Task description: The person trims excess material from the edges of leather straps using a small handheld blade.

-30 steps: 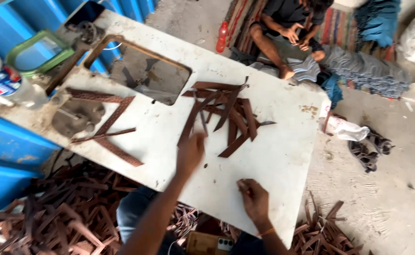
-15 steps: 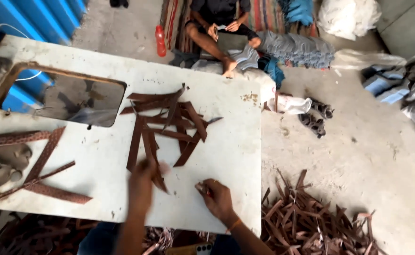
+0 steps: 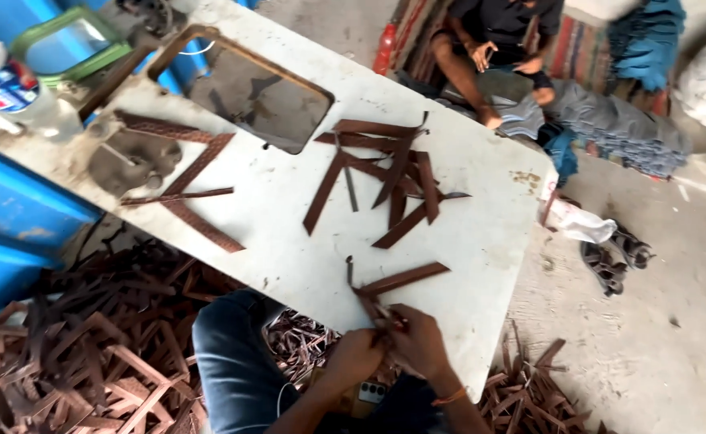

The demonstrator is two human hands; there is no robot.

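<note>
Brown leather strips (image 3: 385, 173) lie scattered on the white table (image 3: 481, 241).

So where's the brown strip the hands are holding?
In the head view the brown strip is at the near edge of the white table, held between the left hand and right hand, below the strip pile.

Brown strips (image 3: 401, 279) matt, leathery; white table (image 3: 481, 241) smooth, stained.

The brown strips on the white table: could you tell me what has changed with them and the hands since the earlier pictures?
The left hand drew back from the pile of brown strips to the table's near edge, and both hands, left and right hand, now grip one strip together. The pile, the white table and the seated person stayed as they were.
</note>
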